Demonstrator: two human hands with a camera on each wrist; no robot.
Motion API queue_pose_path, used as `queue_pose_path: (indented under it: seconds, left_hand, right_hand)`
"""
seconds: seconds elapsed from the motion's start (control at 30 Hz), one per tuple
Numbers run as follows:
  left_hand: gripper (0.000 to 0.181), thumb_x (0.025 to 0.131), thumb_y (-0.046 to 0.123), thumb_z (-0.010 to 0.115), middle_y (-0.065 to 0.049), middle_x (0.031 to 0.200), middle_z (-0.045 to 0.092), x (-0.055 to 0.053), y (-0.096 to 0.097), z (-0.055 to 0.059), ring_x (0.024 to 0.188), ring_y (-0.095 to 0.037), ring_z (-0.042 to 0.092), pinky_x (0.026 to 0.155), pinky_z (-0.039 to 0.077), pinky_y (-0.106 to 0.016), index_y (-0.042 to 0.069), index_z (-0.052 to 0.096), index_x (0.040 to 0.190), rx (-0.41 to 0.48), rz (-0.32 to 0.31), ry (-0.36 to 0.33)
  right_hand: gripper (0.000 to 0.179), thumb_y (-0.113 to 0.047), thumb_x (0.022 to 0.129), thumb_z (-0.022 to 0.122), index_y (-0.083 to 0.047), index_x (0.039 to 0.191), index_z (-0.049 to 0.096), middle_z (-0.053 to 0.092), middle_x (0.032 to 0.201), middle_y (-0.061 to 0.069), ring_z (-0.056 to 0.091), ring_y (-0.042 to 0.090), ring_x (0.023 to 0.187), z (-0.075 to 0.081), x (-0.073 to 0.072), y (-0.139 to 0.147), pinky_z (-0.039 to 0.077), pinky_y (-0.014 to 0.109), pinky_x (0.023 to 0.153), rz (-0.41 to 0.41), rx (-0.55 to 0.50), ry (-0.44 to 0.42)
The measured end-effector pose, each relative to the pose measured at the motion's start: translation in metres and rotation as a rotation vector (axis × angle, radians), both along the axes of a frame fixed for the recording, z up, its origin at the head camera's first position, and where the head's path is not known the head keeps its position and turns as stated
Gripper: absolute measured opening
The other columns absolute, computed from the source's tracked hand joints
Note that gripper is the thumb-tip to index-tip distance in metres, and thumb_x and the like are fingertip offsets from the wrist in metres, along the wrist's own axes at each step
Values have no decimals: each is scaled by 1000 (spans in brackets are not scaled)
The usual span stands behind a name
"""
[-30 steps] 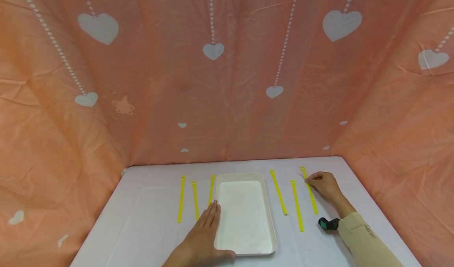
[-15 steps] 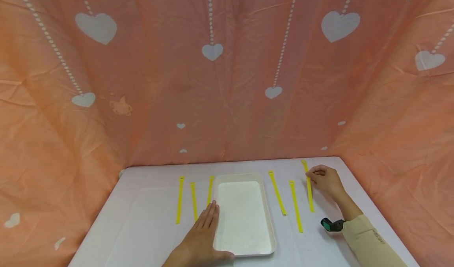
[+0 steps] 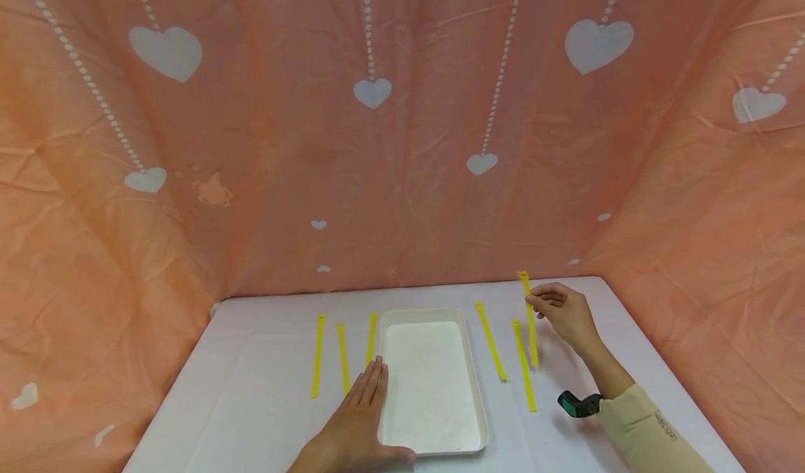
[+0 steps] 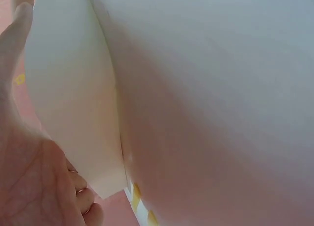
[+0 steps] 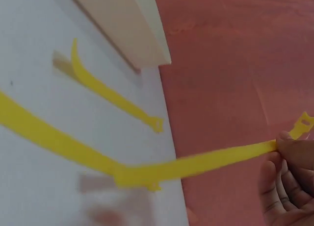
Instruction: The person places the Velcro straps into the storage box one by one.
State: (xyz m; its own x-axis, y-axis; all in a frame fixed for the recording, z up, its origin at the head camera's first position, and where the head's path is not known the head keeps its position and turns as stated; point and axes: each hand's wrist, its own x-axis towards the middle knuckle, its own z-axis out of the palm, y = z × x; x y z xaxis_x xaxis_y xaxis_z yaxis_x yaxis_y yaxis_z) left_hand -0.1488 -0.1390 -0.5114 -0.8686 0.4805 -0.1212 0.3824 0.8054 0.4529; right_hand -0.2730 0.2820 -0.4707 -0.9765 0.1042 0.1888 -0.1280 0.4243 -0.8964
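My right hand (image 3: pixel 566 314) pinches a yellow hook-and-loop cable tie (image 5: pixel 221 160) just below its slotted head, between thumb and forefinger. The tie hangs down from the fingers, its lower end beside another yellow tie (image 3: pixel 525 372) on the table. A third tie (image 3: pixel 489 344) lies between that one and the tray. My left hand (image 3: pixel 358 413) rests along the left side of the white tray (image 3: pixel 479 403), fingers straight, thumb at the near edge. In the left wrist view, the palm is next to the tray's outer wall (image 4: pixel 73 98).
Left of the tray lie more yellow ties (image 3: pixel 317 358), one of them (image 3: pixel 342 354) partly behind the left hand. A white cloth covers the table (image 3: pixel 251 389). An orange curtain (image 3: pixel 402 200) with white hearts encloses the back and sides. A black device (image 3: pixel 578 404) is worn at the right wrist.
My right hand has lifted the outermost right tie off the table and carried it left, toward the neighbouring tie. The left hand and the tray have stayed in place.
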Motion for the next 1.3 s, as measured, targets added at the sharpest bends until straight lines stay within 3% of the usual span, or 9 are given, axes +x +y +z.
queue_pose_path:
  seconds: [0.2,0.63,0.93,1.3]
  left_hand:
    - [145,78,86,73,-19,180,-4,-1,1,-2,166,-36,4,131,18,-61,-2,4,171,14,-9,-2]
    - [145,78,88,72,-21,179,-2,-2,1,-1,166,-36,6,131,19,-60,-2,5,171,-4,-20,28]
    - [145,78,87,72,-23,179,-1,-3,-1,-2,166,-37,6,131,18,-60,-5,6,170,1,-28,40]
    - [147,75,88,73,-25,178,5,-2,1,-4,165,-38,9,131,20,-59,-7,11,169,-10,-16,65]
  right_hand:
    - [34,-25,100,81,3,116,73,79,96,7,74,25,80,10,9,-13,62,27,74,36,-40,-3]
    - [30,-15,103,75,9,118,65,74,96,7,70,17,79,24,25,-53,62,29,76,253,-235,-37]
    - [27,-16,103,75,6,115,67,72,96,12,70,23,82,17,30,-85,63,33,78,346,-246,-106]
    - [24,-15,103,75,5,112,67,73,94,7,70,21,81,-4,33,-121,64,42,80,475,-258,-146]
